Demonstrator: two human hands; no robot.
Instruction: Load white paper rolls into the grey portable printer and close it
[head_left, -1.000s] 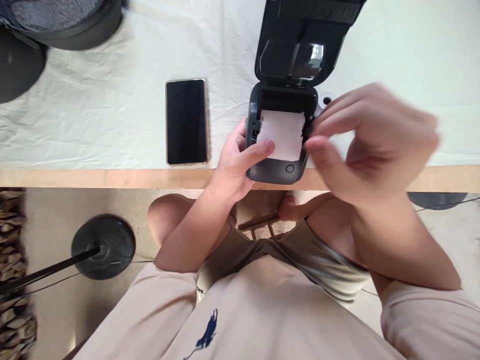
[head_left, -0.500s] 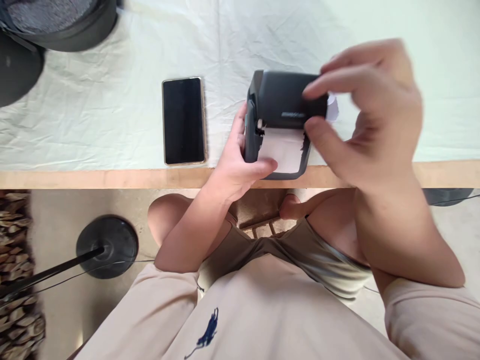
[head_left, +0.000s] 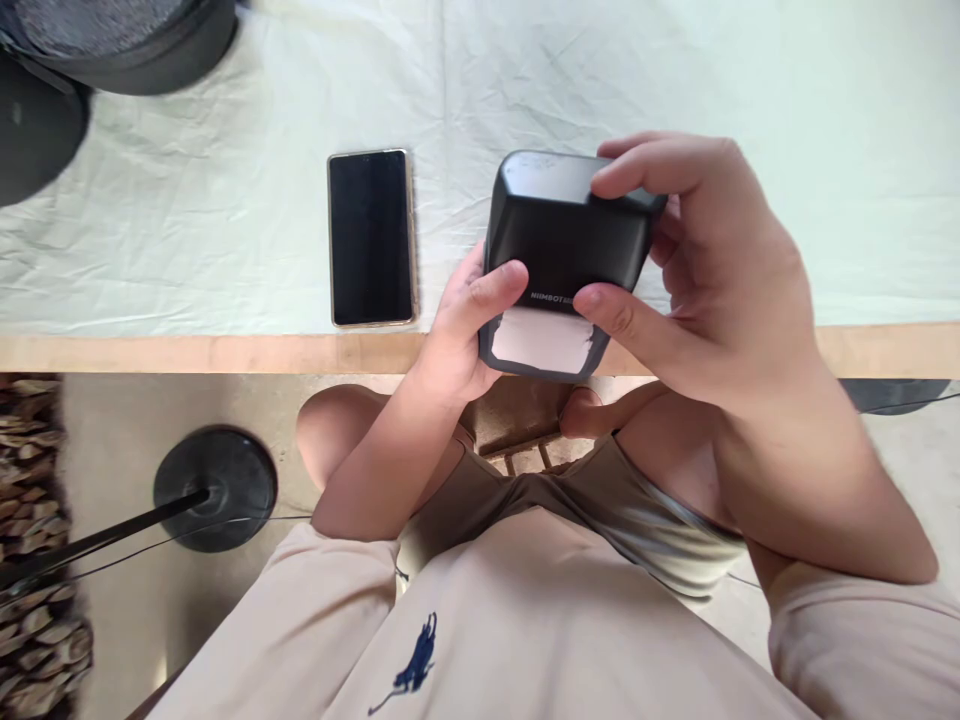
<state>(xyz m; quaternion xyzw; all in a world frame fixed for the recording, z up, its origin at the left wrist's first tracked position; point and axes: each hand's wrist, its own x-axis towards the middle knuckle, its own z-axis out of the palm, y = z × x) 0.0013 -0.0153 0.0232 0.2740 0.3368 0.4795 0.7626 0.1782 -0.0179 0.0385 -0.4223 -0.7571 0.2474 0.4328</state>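
Both hands clasped on label printer (head_left: 562,250) at table (head_left: 225,355) near edge: left hand (head_left: 461,330) grip around left side, right hand (head_left: 705,270) grip spanning lid. Paper (head_left: 541,342) slot facing wearer; lid down. Smartphone (head_left: 371,238) lying well left, long axis front-to-back.

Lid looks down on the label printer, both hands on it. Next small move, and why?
Probably press the lid firmly with the right hand while the left hand steadies the printer: both thumbs sit at its front edge and paper already sticks out below it.

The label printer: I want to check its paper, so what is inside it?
A white paper strip sticks out below the shut lid of the label printer, held by the left hand and right hand. The lid covers everything inside.
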